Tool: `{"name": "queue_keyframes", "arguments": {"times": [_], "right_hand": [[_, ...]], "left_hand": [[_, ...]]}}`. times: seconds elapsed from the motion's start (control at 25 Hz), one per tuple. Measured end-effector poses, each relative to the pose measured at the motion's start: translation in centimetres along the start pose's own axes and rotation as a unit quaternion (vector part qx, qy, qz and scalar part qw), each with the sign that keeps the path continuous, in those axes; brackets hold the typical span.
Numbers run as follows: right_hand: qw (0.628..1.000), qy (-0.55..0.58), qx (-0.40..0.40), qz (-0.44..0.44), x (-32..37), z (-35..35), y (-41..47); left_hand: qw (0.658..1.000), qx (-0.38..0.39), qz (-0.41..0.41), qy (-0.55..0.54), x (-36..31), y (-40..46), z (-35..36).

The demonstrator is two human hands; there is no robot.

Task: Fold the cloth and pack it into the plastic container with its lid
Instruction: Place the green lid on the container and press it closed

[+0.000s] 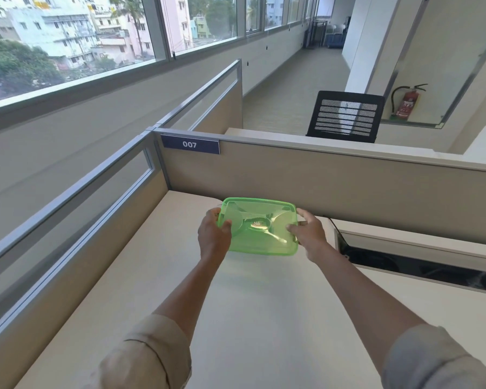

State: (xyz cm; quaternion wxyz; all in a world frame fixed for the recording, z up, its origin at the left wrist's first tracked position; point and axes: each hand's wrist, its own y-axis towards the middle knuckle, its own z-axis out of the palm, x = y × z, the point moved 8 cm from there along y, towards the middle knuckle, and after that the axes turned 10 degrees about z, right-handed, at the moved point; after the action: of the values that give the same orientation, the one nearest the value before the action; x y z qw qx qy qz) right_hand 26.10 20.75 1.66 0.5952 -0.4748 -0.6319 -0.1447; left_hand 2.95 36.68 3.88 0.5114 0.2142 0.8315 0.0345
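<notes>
A translucent green plastic container with its lid on sits at the far end of the pale desk, close to the partition. My left hand grips its left edge, thumb resting on the lid. On the opposite side, my right hand holds the right edge with fingers on the lid. Whether the container rests on the desk or is slightly lifted I cannot tell. No cloth shows in this view, and the contents are hidden behind the green plastic.
A beige cubicle partition labelled 007 stands just behind the container, another runs along the left. An open cable tray slot cuts into the desk at right. A black mesh chair stands beyond the partition.
</notes>
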Motion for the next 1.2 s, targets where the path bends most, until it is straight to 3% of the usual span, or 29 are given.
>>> {"name": "queue_keyframes", "arguments": {"times": [0.2,0.68,1.2], "right_hand": [[0.989,-0.083,-0.116,-0.033,2.0,0.9,1.6],[0.981,-0.173,-0.089,-0.006,1.9,6.7,6.4],[0.970,-0.217,-0.110,0.005,0.7,8.2,6.5]], "left_hand": [[0.996,0.073,0.016,0.046,1.8,2.0,0.7],[0.972,0.162,-0.015,0.169,6.4,6.7,3.0],[0.963,0.178,-0.036,0.198,8.3,7.4,3.8]]}}
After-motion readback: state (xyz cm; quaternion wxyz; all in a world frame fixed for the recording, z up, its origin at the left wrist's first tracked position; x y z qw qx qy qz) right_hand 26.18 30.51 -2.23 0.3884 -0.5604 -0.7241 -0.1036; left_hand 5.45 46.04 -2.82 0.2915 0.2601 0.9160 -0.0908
